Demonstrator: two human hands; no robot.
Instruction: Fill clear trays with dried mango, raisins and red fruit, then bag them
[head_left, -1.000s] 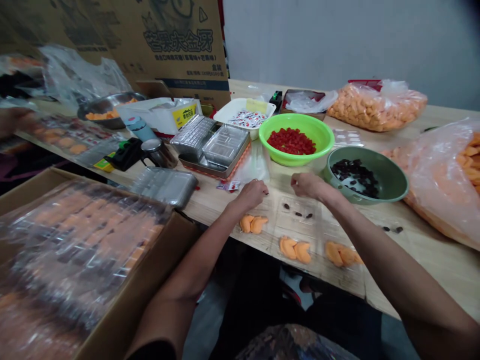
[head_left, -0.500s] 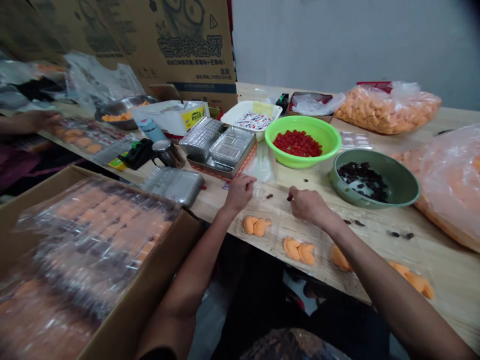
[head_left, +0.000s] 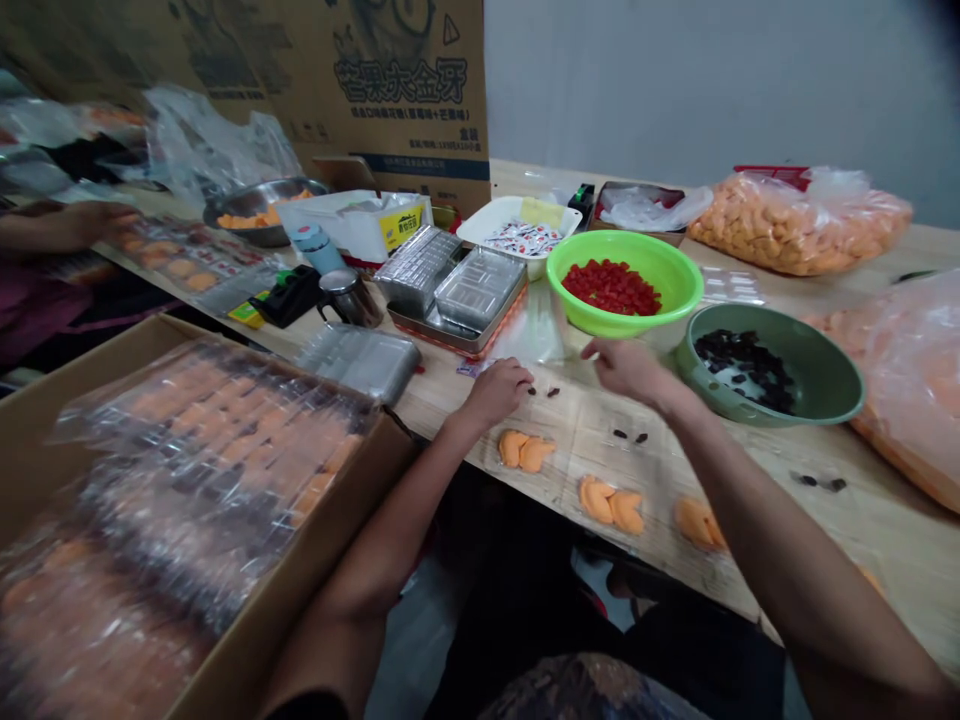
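My left hand (head_left: 498,390) is closed, its fingertips pressed together at the back of a clear plastic tray. Two small dark dried-fruit pieces (head_left: 553,392) lie just right of those fingertips. Whatever the fingers pinch is hidden. My right hand (head_left: 631,370) hovers past the trays, between the lime-green bowl and the green bowl, fingers curled in; I cannot make out anything in them. Below it, another dark pair (head_left: 631,436) lies in a tray. Orange heart-like candy pieces (head_left: 526,451) fill the near compartments of the row of trays, with more orange pieces (head_left: 611,504) further right.
The lime-green bowl (head_left: 679,292) holds red bits; the green bowl (head_left: 772,408) holds dark pieces. Bags of orange pieces (head_left: 799,225) stand right. A metal tin (head_left: 457,335) carries clear packs. An open carton (head_left: 367,465) sits at left. A co-worker's hand (head_left: 94,222) is far left.
My right hand has moved away from the tray, toward the back, and a dark pair shows where it was. My left hand stays at the left tray, where a second dark piece now shows.
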